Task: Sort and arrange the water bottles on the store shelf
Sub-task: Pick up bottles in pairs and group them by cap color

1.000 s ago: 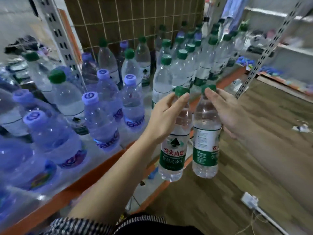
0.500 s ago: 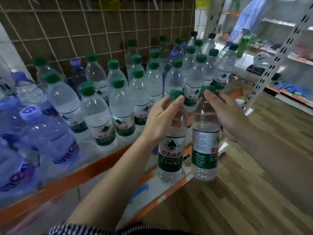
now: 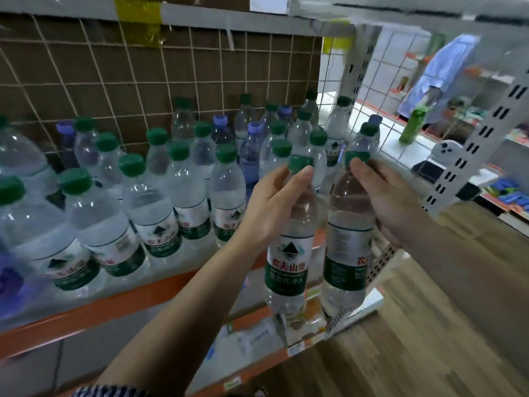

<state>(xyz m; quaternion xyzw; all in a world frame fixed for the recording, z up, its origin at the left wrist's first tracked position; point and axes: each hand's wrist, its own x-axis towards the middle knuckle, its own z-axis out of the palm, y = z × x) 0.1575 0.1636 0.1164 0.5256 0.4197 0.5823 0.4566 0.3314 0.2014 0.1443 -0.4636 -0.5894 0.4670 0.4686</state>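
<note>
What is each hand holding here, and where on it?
Each holds a green-capped water bottle by its neck and shoulder: the left hand the left bottle, the right hand the right bottle.

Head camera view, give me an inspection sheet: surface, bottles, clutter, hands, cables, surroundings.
Surface: orange-edged shelf, crowded with upright bottles.
Job's things: green-capped bottles in the front rows; purple-capped bottles mixed in behind; left bottle and right bottle, both green-capped, held in front of the shelf.
Clutter: blurred packets on the lower shelf.
Hands: left hand grips the left bottle; right hand grips the right bottle.
Cables: nothing seen.
Surroundings: wire grid behind; wooden floor; person in blue beyond.
</note>
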